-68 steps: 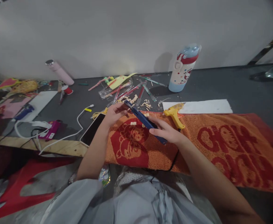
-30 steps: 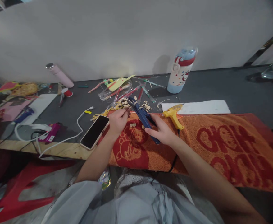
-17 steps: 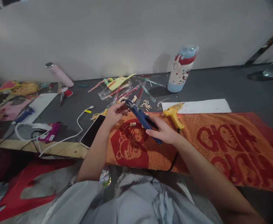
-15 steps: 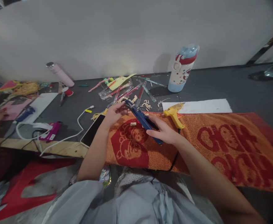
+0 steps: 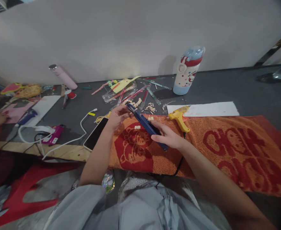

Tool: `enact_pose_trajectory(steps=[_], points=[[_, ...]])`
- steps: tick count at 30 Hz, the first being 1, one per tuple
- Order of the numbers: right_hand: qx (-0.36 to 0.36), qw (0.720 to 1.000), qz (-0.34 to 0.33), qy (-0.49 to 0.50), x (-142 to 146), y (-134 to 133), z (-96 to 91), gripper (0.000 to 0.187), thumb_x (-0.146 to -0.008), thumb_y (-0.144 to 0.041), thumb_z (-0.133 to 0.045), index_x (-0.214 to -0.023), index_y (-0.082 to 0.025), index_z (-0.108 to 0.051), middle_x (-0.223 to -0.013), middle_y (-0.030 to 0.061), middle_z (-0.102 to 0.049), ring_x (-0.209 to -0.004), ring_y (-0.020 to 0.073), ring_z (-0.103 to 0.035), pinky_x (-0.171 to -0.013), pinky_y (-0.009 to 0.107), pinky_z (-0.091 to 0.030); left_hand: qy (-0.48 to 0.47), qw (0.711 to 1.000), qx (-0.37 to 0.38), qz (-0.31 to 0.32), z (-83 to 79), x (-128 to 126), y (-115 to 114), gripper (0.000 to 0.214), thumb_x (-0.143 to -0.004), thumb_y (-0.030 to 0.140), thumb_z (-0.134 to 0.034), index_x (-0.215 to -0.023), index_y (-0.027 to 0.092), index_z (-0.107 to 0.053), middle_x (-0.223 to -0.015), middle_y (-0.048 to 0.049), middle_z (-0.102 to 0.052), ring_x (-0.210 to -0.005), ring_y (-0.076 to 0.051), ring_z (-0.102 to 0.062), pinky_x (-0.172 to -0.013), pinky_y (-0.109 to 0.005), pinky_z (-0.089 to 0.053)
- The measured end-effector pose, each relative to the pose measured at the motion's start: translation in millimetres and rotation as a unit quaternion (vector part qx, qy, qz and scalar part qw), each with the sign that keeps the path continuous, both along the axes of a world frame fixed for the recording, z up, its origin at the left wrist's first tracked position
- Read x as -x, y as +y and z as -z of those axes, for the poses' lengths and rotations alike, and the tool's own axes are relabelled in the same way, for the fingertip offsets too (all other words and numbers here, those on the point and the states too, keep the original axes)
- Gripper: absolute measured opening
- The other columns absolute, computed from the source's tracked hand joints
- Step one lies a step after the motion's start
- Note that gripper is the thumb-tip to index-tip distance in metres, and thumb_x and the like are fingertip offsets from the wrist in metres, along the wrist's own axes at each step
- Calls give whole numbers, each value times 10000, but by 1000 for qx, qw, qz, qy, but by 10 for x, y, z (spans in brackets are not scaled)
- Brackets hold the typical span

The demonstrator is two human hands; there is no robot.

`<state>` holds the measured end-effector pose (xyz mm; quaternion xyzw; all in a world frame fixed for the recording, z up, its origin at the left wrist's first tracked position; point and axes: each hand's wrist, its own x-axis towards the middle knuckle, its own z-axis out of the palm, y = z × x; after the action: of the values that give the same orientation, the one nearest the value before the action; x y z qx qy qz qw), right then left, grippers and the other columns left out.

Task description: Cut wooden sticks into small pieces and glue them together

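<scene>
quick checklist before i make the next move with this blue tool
1. Firm grip on the tool: ok, the right hand is wrapped round the handle of the blue tool.
2. Fingers clear of the tool's tip: not ok, the left hand is right at it.
3. Piece seated at the tip: cannot tell, too small and hidden by fingers.
4. Glue gun out of the way: ok, it lies on the towel, apart from both hands.
5. Phone out of the way: not ok, it lies just under the left forearm.

glue gun [image 5: 179,117] right, phone [image 5: 95,133] left
</scene>
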<state>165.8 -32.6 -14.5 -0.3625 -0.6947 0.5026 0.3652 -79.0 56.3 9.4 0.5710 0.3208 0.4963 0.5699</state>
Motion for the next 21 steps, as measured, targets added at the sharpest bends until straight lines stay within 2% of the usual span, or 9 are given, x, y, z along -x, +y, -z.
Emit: enact_pose_trajectory(steps=[4,9,12,15,18,21], points=[[43,999,-12,26,15,-19,-7,628,-784,-674,-613,-1198,-203,-632,-1225,115,-659,-1180,344,-598,-996,480,-489,-8,1000,10,-3,30,-9,3,452,-513,436,-920,-807,156,-722,-668,-20,-699,-596,-124,-635,-629,-256,-521],[77,995,-11,69,46,-17,-37,755,-762,-673,-630,-1317,-168,-553,-1321,135,-607,-1219,334,-577,-1054,499,-440,15,1000,12,-22,38,-24,14,448,-521,471,-906,-778,159,-715,-637,-11,-680,-577,-128,-634,-617,-267,-530],[50,998,24,42,53,0,-39,670,-787,-675,-604,-1240,-180,-599,-1212,123,-653,-1138,330,-613,-995,492,-481,67,995,-28,-65,26,-47,4,445,-547,516,-878,-741,148,-720,-604,-17,-666,-534,-125,-624,-580,-262,-519],[13,999,53,6,52,7,-36,629,-808,-672,-584,-1203,-183,-607,-1137,119,-670,-1081,329,-629,-939,493,-512,130,980,-86,-126,10,-83,-40,368,-604,482,-844,-711,153,-719,-601,-24,-674,-522,-130,-624,-554,-260,-514],[-27,997,72,-18,49,5,-39,668,-816,-657,-587,-1276,-173,-555,-1185,131,-655,-1106,334,-616,-955,500,-503,220,948,-155,-169,0,-119,-103,202,-697,367,-763,-683,169,-724,-593,-15,-688,-529,-133,-641,-553,-250,-517],[-60,995,79,-25,42,8,-46,724,-827,-631,-590,-1372,-168,-472,-1278,148,-621,-1148,330,-602,-989,497,-485,268,928,-186,-181,5,-144,-148,143,-745,302,-685,-691,182,-741,-584,-8,-703,-519,-131,-655,-538,-234,-523]])
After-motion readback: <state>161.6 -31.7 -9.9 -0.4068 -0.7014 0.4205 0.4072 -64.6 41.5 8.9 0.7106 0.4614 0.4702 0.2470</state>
